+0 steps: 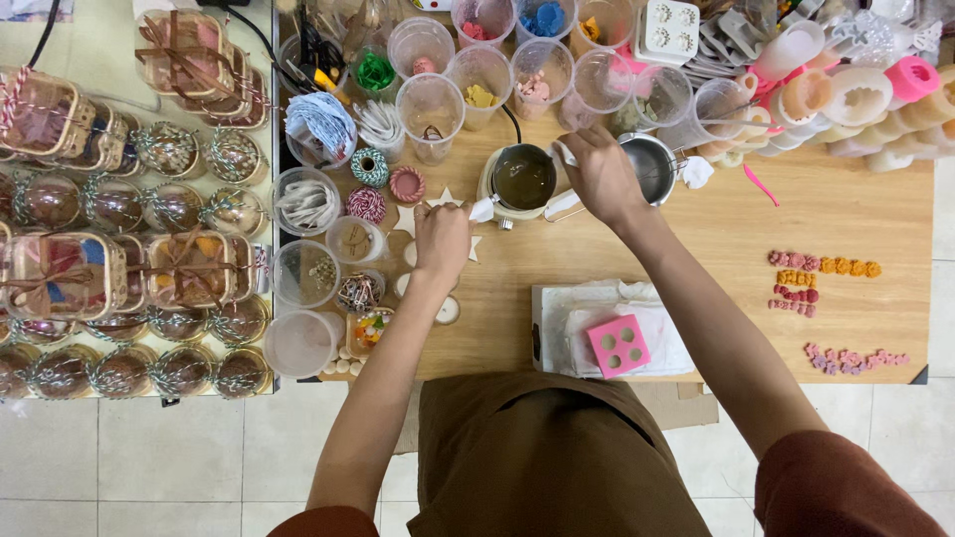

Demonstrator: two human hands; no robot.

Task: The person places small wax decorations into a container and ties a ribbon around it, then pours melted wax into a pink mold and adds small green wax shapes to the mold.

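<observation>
Stirring step: right hand (600, 177) is closing around a white stick, probably dipping into the wax pot (522, 179) at table centre; left hand (443, 239) at pot's 8 o'clock is pinching its white handle; next move is calling for steady pot hold

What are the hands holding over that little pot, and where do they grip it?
The right hand grips a white stick by its upper end, beside the pot. The left hand pinches something small and white; what it is cannot be told.
</observation>
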